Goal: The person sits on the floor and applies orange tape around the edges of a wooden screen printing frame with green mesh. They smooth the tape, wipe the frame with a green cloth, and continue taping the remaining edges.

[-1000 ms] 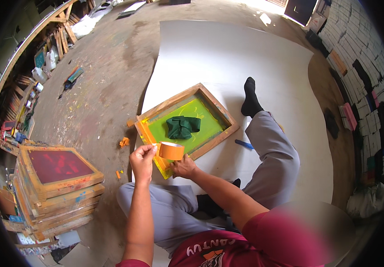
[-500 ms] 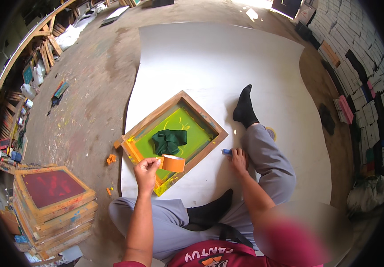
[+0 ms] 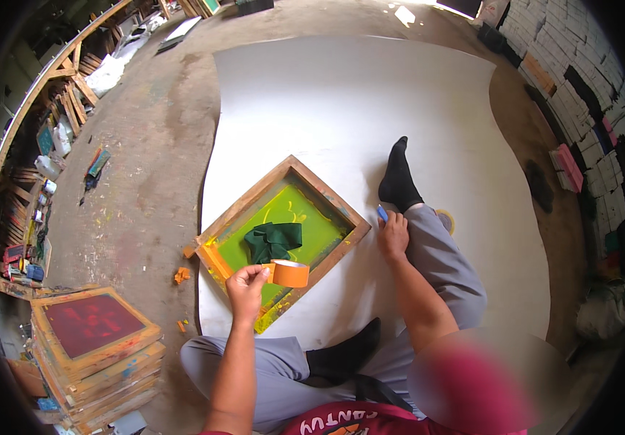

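My left hand (image 3: 246, 290) pinches the loose end of a roll of orange tape (image 3: 291, 274), which hangs over the near side of a wooden screen-printing frame (image 3: 330, 194). Inside the frame, a crumpled dark green cloth (image 3: 272, 241) lies on the yellow-green mesh (image 3: 305, 206). Orange tape strips line the frame's left inner edge. My right hand (image 3: 394, 235) is closed around a slim blue tool (image 3: 382, 213), beside my right shin. Its blue end sticks up past the fingers; the rest is hidden.
The frame rests on a large white sheet (image 3: 312, 94) on the floor. Another tape roll (image 3: 445, 221) lies partly behind my right leg. At lower left stand stacked screen frames (image 3: 98, 348). Orange scraps (image 3: 182, 275) lie by the sheet's left edge. White stacks (image 3: 573, 80) line the right side.
My right hand has lifted away from the sheet, up and slightly right, with the blue tool now pointing upward. My left hand and the tape roll have shifted slightly right.
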`<state>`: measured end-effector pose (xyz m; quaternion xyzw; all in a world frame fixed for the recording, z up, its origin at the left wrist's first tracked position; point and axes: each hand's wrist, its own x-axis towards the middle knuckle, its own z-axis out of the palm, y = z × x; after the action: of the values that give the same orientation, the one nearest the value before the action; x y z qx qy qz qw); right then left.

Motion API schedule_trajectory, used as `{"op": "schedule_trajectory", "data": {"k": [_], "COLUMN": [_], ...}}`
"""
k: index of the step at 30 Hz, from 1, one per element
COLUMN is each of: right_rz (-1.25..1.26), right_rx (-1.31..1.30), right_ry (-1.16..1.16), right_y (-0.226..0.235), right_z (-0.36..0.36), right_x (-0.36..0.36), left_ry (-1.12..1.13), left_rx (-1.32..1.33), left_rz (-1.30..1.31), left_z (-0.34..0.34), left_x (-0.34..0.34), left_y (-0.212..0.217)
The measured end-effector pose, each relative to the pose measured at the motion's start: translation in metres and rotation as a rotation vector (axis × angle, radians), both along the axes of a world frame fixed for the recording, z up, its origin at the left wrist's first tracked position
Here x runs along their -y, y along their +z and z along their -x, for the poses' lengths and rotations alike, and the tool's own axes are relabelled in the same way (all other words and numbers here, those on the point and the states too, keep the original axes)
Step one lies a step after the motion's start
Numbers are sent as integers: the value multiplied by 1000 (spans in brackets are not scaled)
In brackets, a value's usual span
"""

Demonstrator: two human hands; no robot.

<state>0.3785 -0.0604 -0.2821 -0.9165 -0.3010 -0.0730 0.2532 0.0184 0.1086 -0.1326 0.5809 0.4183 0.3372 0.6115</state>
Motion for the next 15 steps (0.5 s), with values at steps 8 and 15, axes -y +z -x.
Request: {"op": "schedule_trajectory", "data": {"k": [8,15], "right_rz": [399,288], "right_rx": [221,523], "right_ry": [1254,1038], "right_y": [27,10], "right_z": [69,134], "right_x": [-46,-23], "left_ry": [38,82], "left_rx": [28,56], "left_rz": [12,0], "left_z": [20,44], "left_x": [4,2], "left_y": [-8,-4]}}
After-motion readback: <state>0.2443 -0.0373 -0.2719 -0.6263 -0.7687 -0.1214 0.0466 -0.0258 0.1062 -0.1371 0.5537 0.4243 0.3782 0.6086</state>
